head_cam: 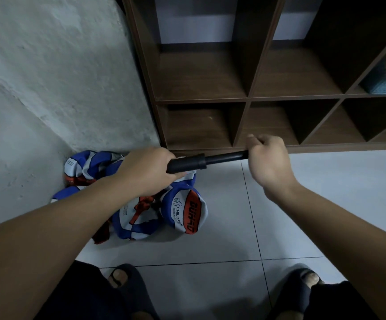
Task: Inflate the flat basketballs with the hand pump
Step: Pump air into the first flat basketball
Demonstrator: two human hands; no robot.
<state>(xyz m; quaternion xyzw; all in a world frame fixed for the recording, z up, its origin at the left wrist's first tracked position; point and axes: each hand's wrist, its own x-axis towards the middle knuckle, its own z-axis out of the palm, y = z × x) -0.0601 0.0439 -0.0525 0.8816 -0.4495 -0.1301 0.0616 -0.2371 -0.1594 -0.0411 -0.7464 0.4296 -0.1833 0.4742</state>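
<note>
At frame centre, the left hand (pixel 148 168) clenches the black hand pump (pixel 201 161) barrel while the right hand (pixel 267 158) grasps its handle, apparently readying it above flat basketballs (pixel 164 215) heaped lower left.

Black hand pump (pixel 201 161) held level above the floor; left hand (pixel 149 172) grips the barrel, right hand (pixel 267 161) grips the handle end, rod partly drawn out; flat blue, white and orange basketballs (pixel 141 204) heaped on the tiled floor (pixel 302 204) against the concrete wall (pixel 49 88), beside a dark wooden cubby shelf (pixel 247 98); dark slippers (pixel 127 287) at bottom.
</note>
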